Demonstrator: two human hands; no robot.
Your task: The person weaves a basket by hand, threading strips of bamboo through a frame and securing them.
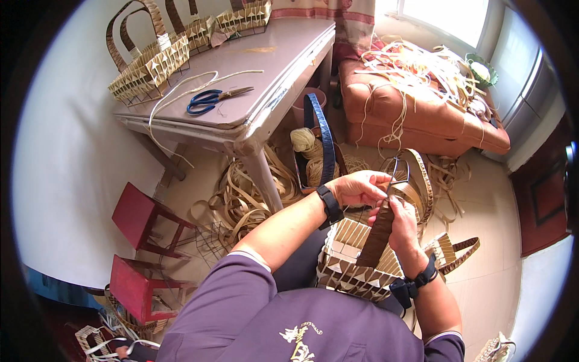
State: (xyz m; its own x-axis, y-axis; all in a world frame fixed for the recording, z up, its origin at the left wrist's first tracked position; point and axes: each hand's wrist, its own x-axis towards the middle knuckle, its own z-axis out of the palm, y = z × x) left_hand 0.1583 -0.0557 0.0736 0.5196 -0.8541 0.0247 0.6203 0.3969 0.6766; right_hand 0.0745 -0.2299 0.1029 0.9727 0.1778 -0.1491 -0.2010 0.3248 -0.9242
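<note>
A woven tan basket (347, 265) with a triangle pattern rests on my lap. Its dark brown woven handle strip (377, 238) rises from it, and my right hand (401, 226) grips that strip near the top. My left hand (359, 188) pinches the strip's upper end, where a thin black wire loop (399, 172) sticks up. Both wrists wear black bands.
A grey table (253, 66) at upper left holds blue scissors (208, 99), cord and several finished baskets (148, 66). Loose straw strips (247, 202) lie on the floor, more on the brown sofa (416, 108). A bag with cord balls (313, 160) and two red stools (142, 220) stand nearby.
</note>
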